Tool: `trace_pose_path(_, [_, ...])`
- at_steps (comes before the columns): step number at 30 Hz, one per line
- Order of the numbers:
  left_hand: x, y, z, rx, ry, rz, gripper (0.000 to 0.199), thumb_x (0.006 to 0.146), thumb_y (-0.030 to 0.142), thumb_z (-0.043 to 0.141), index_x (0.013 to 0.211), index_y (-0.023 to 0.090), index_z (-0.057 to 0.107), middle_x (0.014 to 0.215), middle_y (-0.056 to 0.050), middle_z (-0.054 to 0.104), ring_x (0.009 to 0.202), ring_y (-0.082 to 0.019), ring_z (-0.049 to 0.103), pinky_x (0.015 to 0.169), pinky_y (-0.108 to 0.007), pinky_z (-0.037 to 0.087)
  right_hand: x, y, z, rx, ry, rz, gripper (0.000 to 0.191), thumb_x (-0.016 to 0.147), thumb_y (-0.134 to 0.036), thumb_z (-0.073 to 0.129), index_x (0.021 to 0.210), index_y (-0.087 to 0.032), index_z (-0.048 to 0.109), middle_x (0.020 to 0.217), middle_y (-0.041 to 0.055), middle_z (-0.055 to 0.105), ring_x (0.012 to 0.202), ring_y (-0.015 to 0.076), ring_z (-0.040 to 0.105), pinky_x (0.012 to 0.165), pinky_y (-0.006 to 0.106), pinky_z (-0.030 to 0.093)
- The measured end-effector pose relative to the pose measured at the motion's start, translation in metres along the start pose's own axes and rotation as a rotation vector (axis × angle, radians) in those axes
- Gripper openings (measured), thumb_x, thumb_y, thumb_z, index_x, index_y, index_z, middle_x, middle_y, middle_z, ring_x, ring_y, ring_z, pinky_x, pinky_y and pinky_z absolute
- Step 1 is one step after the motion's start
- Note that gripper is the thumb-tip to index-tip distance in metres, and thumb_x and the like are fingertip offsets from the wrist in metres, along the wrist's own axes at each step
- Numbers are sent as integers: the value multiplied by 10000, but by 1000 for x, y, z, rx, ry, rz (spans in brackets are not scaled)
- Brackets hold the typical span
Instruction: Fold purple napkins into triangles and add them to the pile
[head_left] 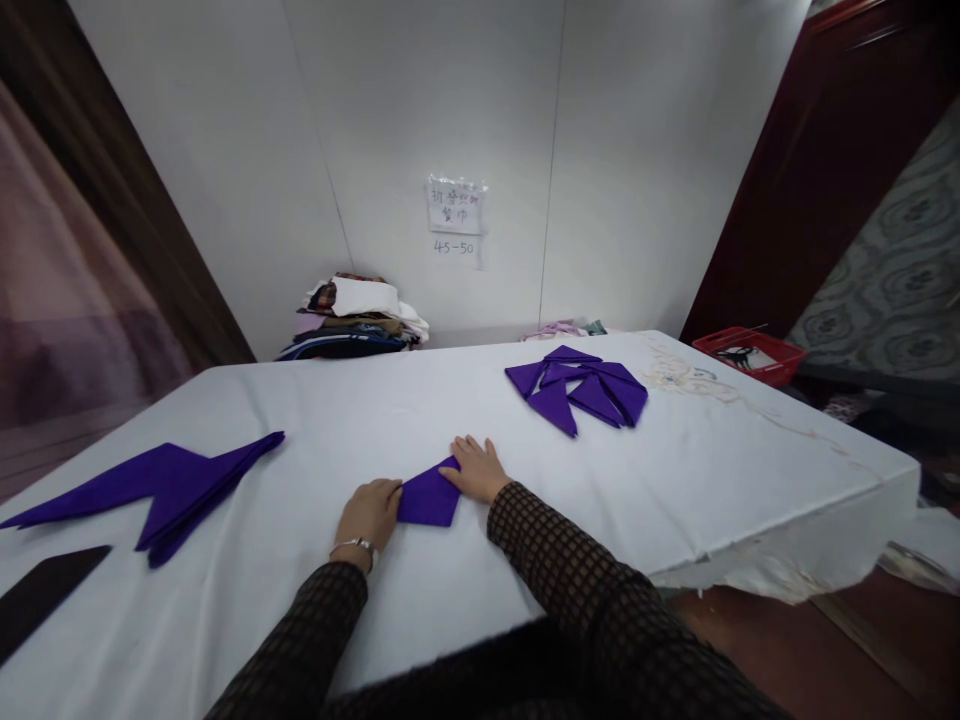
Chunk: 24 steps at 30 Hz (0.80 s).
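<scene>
A purple cloth napkin (429, 498), folded into a small pointed shape, lies flat on the white tablecloth (480, 600) between my hands. My left hand (369, 515) curls at the napkin's left edge, its fingertips pressed together there; whether cloth is pinched under them is hard to make out. On the napkin's upper right corner rests my right hand (477, 468), fingers spread and lying flat. Farther right on the table is a cluster of folded purple napkins (551, 405). More purple napkins (172, 485), long and unevenly folded, lie at the left.
A dark flat object (49, 595) lies at the table's near left. Behind the table sits a pile of clothes (360, 315) against the wall. A red basket (780, 368) stands beyond the right edge. A handwritten paper sign (457, 208) is on the wall.
</scene>
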<state>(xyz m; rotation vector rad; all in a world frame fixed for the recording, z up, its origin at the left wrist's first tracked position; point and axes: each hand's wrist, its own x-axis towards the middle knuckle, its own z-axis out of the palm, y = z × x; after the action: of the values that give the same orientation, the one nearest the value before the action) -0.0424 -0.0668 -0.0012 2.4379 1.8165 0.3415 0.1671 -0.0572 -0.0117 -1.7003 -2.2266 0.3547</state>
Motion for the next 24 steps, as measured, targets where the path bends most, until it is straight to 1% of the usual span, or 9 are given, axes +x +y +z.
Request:
trace_pose_path(4, [-1, 1, -5, -15, -94, -19, 393, 850, 301, 345, 983, 193, 699, 996, -84, 665, 961, -215, 604, 882, -304, 455, -3, 3, -4, 5, -61, -35, 642, 910, -585, 254, 1393, -173, 351, 1494, 112, 298, 1383, 279, 197, 1089, 565, 105])
trace_pose_path(7, [-4, 1, -5, -40, -144, -58, 361, 849, 304, 369, 975, 198, 691, 969, -77, 661, 936, -206, 615, 849, -299, 465, -4, 6, -5, 3, -100, -66, 643, 900, -584, 303, 1404, -185, 336, 1501, 110, 280, 1386, 284, 186, 1087, 572, 102])
trace_pose_path(10, [-6, 3, -3, -44, -117, -82, 333, 843, 289, 393, 985, 200, 680, 988, -76, 664, 953, -213, 612, 851, -310, 469, -4, 8, -5, -6, -101, -81, 647, 901, -580, 309, 1408, -178, 328, 1501, 115, 279, 1385, 290, 188, 1081, 580, 107])
trace_pose_path(12, [-8, 6, 0, -36, -39, -26, 337, 840, 255, 391, 1026, 204, 667, 1057, -76, 659, 1021, -220, 590, 908, -327, 448, -4, 8, -5, -14, -95, -81, 647, 904, -582, 299, 1410, -178, 324, 1499, 115, 282, 1384, 290, 192, 1079, 578, 113])
trace_pose_path(14, [-10, 12, 5, -46, 29, 90, 369, 862, 261, 367, 1113, 209, 633, 1179, -66, 626, 1127, -213, 539, 995, -343, 395, -4, 7, -3, -19, -89, -75, 642, 906, -582, 296, 1408, -184, 325, 1498, 109, 287, 1383, 286, 196, 1080, 573, 114])
trace_pose_path(15, [-12, 15, 7, -54, 34, 142, 391, 879, 292, 355, 1169, 209, 602, 1252, -62, 590, 1187, -210, 501, 1035, -355, 359, -5, 7, -3, -21, -84, -73, 636, 906, -579, 299, 1407, -187, 328, 1498, 104, 291, 1383, 282, 197, 1081, 570, 114])
trace_pose_path(17, [-16, 21, 14, -52, -19, 193, 469, 896, 399, 349, 1281, 190, 518, 1378, -73, 488, 1289, -220, 404, 1089, -399, 284, -5, 7, -2, -26, -79, -72, 626, 906, -572, 313, 1402, -190, 333, 1497, 98, 293, 1383, 275, 198, 1083, 567, 115])
trace_pose_path(20, [-22, 27, 23, -4, -130, 185, 600, 882, 495, 364, 1378, 159, 400, 1467, -110, 354, 1368, -253, 276, 1114, -465, 197, -5, 7, -2, -33, -79, -67, 609, 909, -564, 316, 1397, -199, 340, 1496, 92, 298, 1383, 264, 198, 1085, 558, 115])
trace_pose_path(24, [-25, 29, 28, 33, -148, 205, 639, 890, 537, 329, 1407, 163, 351, 1491, -118, 298, 1385, -263, 231, 1113, -474, 173, -7, 5, -4, -39, -74, -38, 594, 918, -546, 309, 1401, -201, 336, 1503, 95, 281, 1386, 253, 192, 1085, 544, 107])
